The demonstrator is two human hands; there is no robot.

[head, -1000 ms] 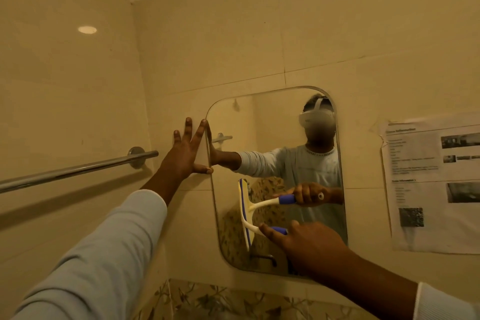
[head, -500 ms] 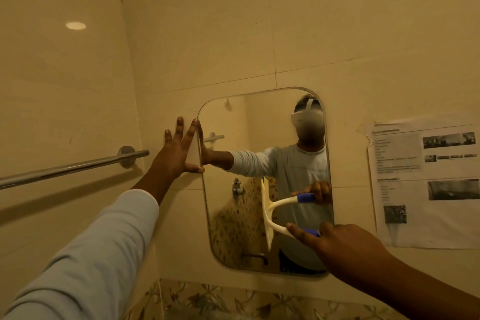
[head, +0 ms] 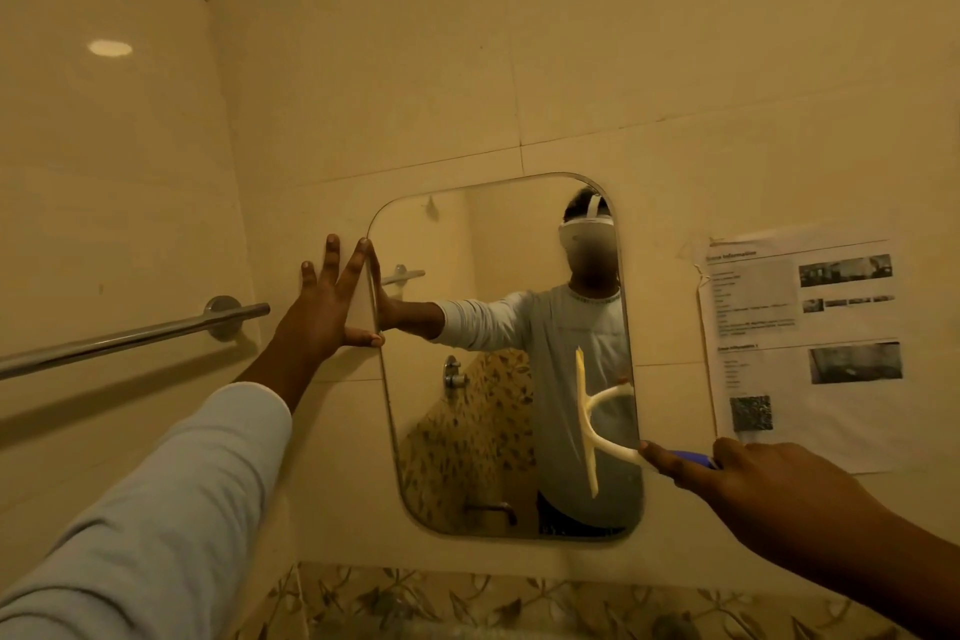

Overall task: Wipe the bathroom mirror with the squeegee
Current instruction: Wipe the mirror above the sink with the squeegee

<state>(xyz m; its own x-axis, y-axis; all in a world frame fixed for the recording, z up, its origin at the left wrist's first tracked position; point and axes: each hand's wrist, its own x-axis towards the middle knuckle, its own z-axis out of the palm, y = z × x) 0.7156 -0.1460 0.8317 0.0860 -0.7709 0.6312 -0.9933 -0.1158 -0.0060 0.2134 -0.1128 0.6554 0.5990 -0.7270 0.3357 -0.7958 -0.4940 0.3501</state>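
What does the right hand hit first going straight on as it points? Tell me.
Probably the mirror: the right hand points left along the squeegee handle, whose blade lies on the glass by its right edge. Depth is unclear; it may just skim across.

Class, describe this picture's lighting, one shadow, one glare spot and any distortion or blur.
Head view: dim, warm yellow light; the towel bar casts a soft shadow on the wall below; an oval glare spot shines on the left wall tile; the wide lens makes the mirror lean; print on the paper notice is too soft to read.
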